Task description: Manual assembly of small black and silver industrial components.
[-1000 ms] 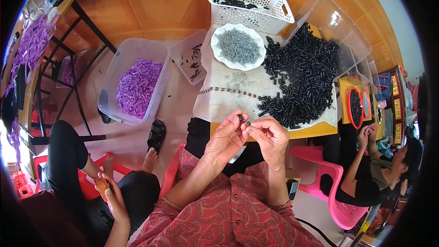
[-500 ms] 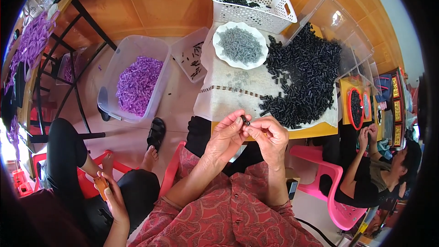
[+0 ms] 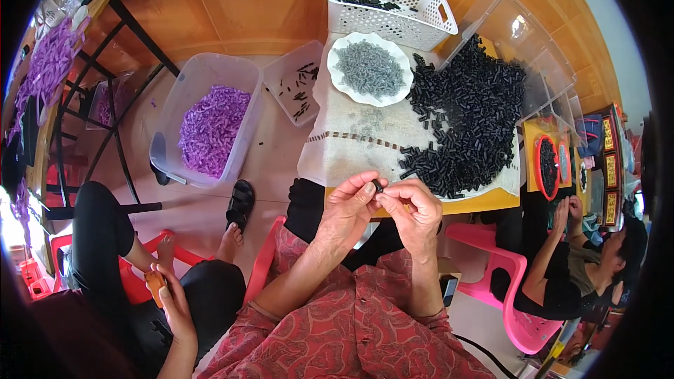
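Over the near edge of the table, my left hand (image 3: 345, 209) pinches a small black tube-shaped piece (image 3: 378, 185) between thumb and fingers. My right hand (image 3: 413, 212) meets it from the other side, its thumb and fingertips closed at the same piece. Whether something smaller sits in the right fingertips is hidden. Just beyond my hands, a large heap of short black tubes (image 3: 474, 119) covers the right part of the cloth. A white scalloped plate (image 3: 379, 100) farther back holds many small clear grey pieces (image 3: 368, 67).
A white perforated basket (image 3: 393, 28) and a clear plastic box (image 3: 540, 42) stand behind. On the floor at left are a tub (image 3: 160, 133) of purple strips and a shallow tray (image 3: 281, 74) with dark pieces. People sit on both sides; the left one's hand (image 3: 175, 312) holds an orange-brown object.
Between my fingertips the black piece has turned a little and shows more of its rounded side. Both hands stay almost in place.
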Tool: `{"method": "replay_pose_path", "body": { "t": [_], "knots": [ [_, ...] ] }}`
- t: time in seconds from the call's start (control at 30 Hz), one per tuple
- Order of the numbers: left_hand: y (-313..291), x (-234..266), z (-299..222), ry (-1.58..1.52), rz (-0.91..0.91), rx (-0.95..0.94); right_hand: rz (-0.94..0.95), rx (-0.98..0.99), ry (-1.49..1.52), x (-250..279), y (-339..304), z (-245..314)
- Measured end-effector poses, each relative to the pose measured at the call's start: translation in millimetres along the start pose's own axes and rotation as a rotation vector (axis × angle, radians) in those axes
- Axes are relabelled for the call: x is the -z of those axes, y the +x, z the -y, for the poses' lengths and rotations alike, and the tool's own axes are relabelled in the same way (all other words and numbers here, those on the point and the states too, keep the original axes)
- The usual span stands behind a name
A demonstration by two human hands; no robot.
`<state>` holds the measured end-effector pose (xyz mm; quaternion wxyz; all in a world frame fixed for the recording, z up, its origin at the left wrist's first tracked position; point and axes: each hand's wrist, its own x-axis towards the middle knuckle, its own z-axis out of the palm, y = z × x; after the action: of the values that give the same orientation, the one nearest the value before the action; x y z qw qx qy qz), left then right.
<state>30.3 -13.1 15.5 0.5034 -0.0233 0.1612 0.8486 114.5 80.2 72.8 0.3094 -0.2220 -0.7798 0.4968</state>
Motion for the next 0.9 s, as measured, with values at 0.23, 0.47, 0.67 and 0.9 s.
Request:
{"method": "replay_pose_path", "body": {
  "t": [0.23,0.47,0.67,0.9],
  "knots": [
    [0.4,4.2,1.5,0.063,-0.001,-0.035,-0.008,0.094,-0.109,-2.0,0.9,0.2],
    [0.4,3.4,1.6,0.202,0.058,-0.168,-0.003,0.073,-0.121,-5.1,1.6,12.6],
    [-1.3,1.1,-0.1,0.386,0.046,-0.189,0.001,0.064,-0.132,-1.4,2.5,13.8],
    [-2.0,1.0,1.4,0.250,0.090,-0.149,-0.004,0.207,-0.241,1.8,1.9,12.5]
  ]
}}
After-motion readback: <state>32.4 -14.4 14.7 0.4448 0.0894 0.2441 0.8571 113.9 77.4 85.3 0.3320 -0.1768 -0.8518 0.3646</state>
